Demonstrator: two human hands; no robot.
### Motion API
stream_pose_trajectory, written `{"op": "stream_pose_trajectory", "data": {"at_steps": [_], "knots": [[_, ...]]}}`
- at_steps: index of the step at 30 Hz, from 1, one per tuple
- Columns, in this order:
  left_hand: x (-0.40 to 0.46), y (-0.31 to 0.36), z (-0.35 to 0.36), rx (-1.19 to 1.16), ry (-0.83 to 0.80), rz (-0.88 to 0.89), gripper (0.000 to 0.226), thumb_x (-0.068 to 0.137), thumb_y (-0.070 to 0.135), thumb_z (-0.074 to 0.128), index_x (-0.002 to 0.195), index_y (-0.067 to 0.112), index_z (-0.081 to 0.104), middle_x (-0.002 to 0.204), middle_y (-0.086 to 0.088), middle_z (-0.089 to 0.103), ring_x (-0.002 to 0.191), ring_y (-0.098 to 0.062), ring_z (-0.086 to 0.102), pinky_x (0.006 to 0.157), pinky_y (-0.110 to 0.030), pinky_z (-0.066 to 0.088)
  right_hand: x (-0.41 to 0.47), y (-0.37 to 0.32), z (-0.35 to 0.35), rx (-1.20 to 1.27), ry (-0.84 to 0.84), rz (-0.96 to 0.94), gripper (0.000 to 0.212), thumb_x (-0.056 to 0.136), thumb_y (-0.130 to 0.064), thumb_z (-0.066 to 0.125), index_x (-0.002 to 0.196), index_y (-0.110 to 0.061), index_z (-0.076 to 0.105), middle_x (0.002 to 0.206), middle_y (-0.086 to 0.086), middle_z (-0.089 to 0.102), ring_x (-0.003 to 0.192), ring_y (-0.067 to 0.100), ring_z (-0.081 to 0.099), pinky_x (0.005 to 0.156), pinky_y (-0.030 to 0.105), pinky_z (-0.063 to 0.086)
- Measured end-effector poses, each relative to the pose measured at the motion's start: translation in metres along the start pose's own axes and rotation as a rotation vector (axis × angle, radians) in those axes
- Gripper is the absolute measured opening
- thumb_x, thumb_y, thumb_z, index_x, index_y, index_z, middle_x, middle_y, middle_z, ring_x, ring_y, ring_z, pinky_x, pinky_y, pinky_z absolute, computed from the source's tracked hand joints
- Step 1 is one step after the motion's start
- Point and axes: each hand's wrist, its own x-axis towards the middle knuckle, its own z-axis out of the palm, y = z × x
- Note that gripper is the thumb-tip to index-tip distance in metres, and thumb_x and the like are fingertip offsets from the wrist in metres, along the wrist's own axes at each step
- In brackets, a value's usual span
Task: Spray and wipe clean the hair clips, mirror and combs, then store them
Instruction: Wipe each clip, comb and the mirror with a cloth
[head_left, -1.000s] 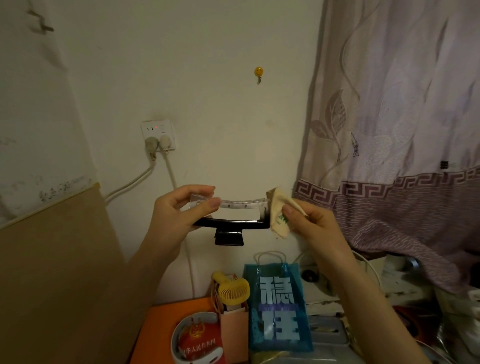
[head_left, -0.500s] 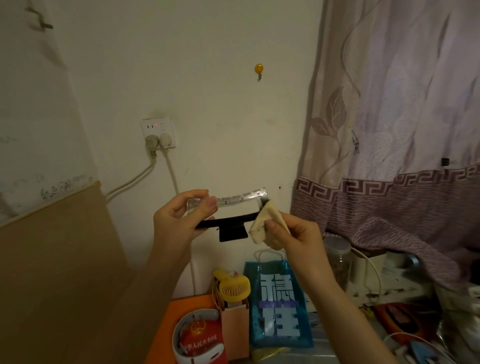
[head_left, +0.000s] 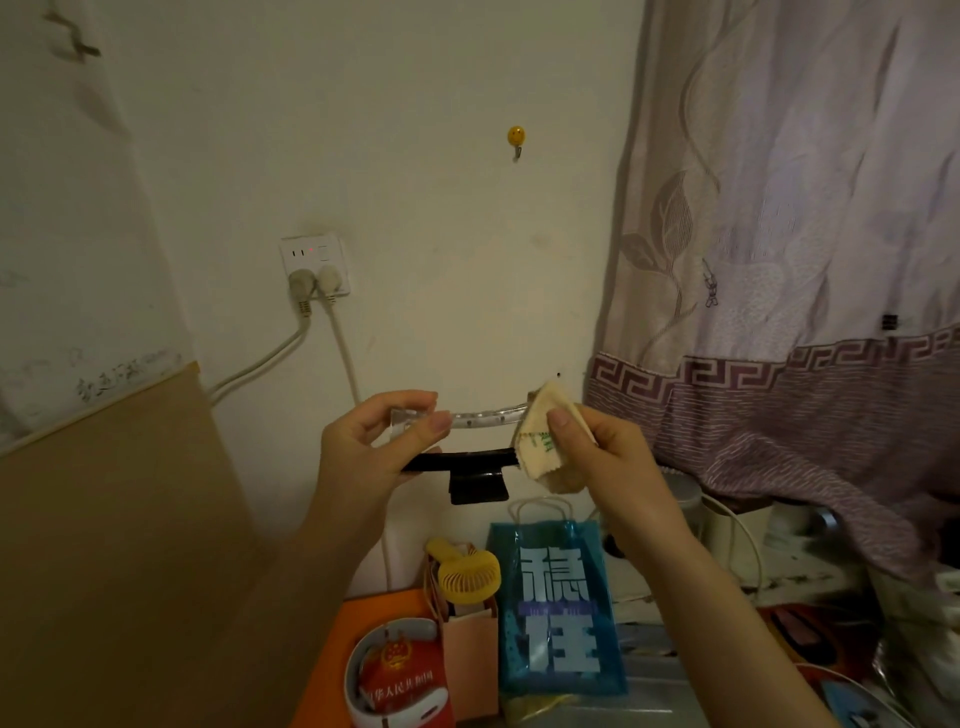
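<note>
A long hair clip (head_left: 475, 439) with a clear curved upper arm and a black lower arm is held up in front of the wall, its arms spread apart. My left hand (head_left: 374, 441) pinches the clip's left end between thumb and fingers. My right hand (head_left: 597, 457) grips a folded beige cloth (head_left: 545, 441), which is wrapped over the clip's right end. A black tab (head_left: 477, 488) hangs below the lower arm. No comb, mirror or spray bottle shows.
Below stand a blue gift bag (head_left: 561, 613), a small pink paper bag with a yellow handheld fan (head_left: 467, 574) in it, and an orange surface (head_left: 332, 670). A wall socket (head_left: 314, 265) with two cords is at left, a patterned curtain (head_left: 779, 260) at right.
My right hand slid the cloth in along the clip, then back out and up over the right end. The left hand's hold on the left end stayed the same.
</note>
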Motion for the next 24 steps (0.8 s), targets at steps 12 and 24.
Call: {"op": "stream_pose_trajectory", "data": {"at_steps": [12,24], "knots": [[0.001,-0.003,-0.003,-0.018,0.052,0.022,0.031,0.058,0.022,0.073,0.088,0.014,0.07,0.095,-0.01,0.068,0.082,-0.026,0.07,0.072,-0.03,0.059,-0.006,0.014,0.005,0.024,-0.071,0.01,0.032,0.085,-0.034,0.052,0.084,-0.006,0.068,0.074,0.009,0.065,0.064,0.015,0.057,0.057,0.023,0.047],[0.004,-0.006,-0.012,0.067,-0.075,0.057,0.029,0.063,0.016,0.073,0.092,0.017,0.071,0.094,0.002,0.073,0.087,-0.017,0.068,0.071,-0.023,0.056,-0.002,-0.001,-0.031,0.005,0.012,0.054,0.029,0.094,-0.024,0.049,0.087,-0.003,0.067,0.077,0.01,0.067,0.064,0.013,0.059,0.055,0.016,0.048]]}}
